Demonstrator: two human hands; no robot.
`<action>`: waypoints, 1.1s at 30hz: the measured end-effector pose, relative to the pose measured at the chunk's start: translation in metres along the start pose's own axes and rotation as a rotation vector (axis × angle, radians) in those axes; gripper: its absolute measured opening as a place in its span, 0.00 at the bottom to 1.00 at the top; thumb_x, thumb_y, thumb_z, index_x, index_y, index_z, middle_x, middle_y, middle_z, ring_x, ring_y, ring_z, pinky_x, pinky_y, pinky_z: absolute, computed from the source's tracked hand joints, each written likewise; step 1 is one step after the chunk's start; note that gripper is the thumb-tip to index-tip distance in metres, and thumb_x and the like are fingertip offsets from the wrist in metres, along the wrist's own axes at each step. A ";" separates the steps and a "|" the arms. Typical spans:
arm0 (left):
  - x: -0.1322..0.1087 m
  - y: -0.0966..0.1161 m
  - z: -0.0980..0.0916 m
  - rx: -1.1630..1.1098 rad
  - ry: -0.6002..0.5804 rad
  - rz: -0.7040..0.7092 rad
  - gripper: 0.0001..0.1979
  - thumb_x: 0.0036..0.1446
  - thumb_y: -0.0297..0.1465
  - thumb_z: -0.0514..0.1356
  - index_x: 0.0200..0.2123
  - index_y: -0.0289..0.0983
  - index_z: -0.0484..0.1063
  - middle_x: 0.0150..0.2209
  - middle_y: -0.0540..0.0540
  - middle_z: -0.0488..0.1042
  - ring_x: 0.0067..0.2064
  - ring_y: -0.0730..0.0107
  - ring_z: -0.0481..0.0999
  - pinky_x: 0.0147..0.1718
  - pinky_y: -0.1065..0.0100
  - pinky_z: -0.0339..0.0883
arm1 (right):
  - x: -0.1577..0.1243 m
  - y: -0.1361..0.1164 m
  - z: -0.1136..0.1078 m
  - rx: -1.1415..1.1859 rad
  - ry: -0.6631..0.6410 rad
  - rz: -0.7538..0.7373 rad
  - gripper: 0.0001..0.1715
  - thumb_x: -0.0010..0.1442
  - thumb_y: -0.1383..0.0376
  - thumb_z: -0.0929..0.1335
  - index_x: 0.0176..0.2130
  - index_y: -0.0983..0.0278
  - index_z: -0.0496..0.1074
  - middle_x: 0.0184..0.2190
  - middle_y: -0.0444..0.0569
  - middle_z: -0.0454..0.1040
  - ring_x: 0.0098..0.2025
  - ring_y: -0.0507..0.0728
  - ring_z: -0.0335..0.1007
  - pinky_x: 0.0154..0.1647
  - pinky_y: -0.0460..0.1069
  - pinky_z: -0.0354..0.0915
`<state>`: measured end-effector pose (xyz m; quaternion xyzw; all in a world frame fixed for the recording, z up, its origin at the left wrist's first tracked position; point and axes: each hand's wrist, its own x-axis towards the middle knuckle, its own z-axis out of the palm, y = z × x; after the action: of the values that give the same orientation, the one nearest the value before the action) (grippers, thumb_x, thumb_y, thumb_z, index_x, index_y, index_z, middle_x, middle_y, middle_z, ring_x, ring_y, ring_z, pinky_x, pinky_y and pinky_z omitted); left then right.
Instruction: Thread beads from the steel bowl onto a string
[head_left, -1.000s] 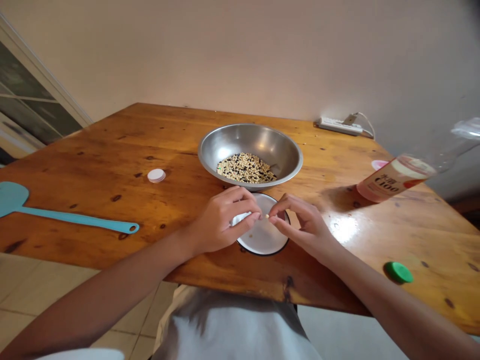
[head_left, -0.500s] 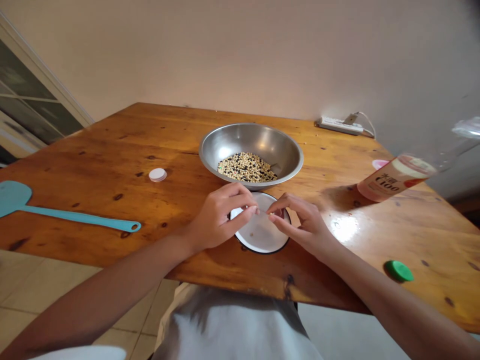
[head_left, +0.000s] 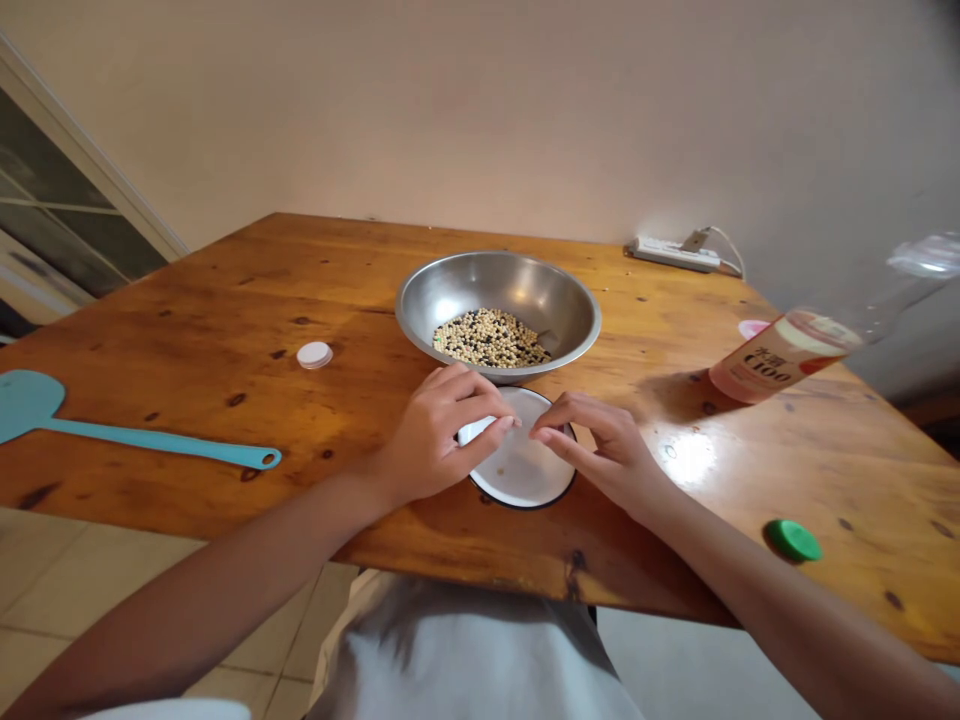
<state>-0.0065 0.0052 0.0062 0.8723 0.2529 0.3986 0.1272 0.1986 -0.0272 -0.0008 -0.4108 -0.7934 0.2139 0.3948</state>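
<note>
Over a white plate point(head_left: 525, 485) with a dark rim, my left hand point(head_left: 452, 425) is closed in a pinch, thumb against fingers. Whatever lies between those fingertips is too small to name. My right hand point(head_left: 600, 440) faces it a short gap away, its thumb and forefinger also pinched together. What they hold, if anything, is hidden. A small pale speck point(head_left: 501, 470) lies on the plate below the hands. Just beyond, a steel bowl point(head_left: 574, 335) contains many pale and black beans point(head_left: 491, 338).
On the wooden table point(head_left: 360, 290), a white cap point(head_left: 314, 355) and a blue fly swatter point(head_left: 157, 436) lie left. To the right are a tilted, labelled plastic bottle point(head_left: 776, 358), a pink disc point(head_left: 752, 328) and a green cap point(head_left: 795, 540). A power strip point(head_left: 675, 253) sits by the wall.
A small pale bean showed at my right fingertips earlier, with a thin line between the hands; neither is clearly visible now. Both hands stay over the plate.
</note>
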 end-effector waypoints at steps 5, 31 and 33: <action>0.020 -0.002 -0.016 0.106 0.101 0.017 0.09 0.60 0.29 0.53 0.37 0.37 0.73 0.36 0.47 0.75 0.40 0.70 0.71 0.43 0.66 0.65 | 0.000 0.002 0.001 -0.009 0.017 0.023 0.13 0.63 0.60 0.65 0.29 0.63 0.70 0.26 0.45 0.73 0.29 0.52 0.68 0.34 0.48 0.60; 0.114 -0.074 -0.018 0.199 -1.051 -0.299 0.10 0.43 0.27 0.59 0.30 0.41 0.78 0.29 0.51 0.78 0.27 0.72 0.70 0.26 0.74 0.57 | 0.002 -0.001 0.001 -0.042 0.047 -0.035 0.15 0.63 0.58 0.64 0.28 0.63 0.71 0.23 0.45 0.74 0.27 0.52 0.67 0.33 0.48 0.61; 0.116 -0.071 -0.021 0.190 -1.050 -0.327 0.10 0.46 0.29 0.59 0.32 0.41 0.79 0.29 0.50 0.78 0.25 0.74 0.70 0.25 0.74 0.57 | 0.002 -0.001 0.001 -0.045 0.052 -0.041 0.15 0.63 0.59 0.64 0.28 0.63 0.71 0.23 0.45 0.73 0.27 0.52 0.66 0.33 0.48 0.61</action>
<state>0.0176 0.1285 0.0628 0.9108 0.3224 -0.1392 0.2170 0.1968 -0.0263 -0.0001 -0.4087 -0.7957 0.1774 0.4103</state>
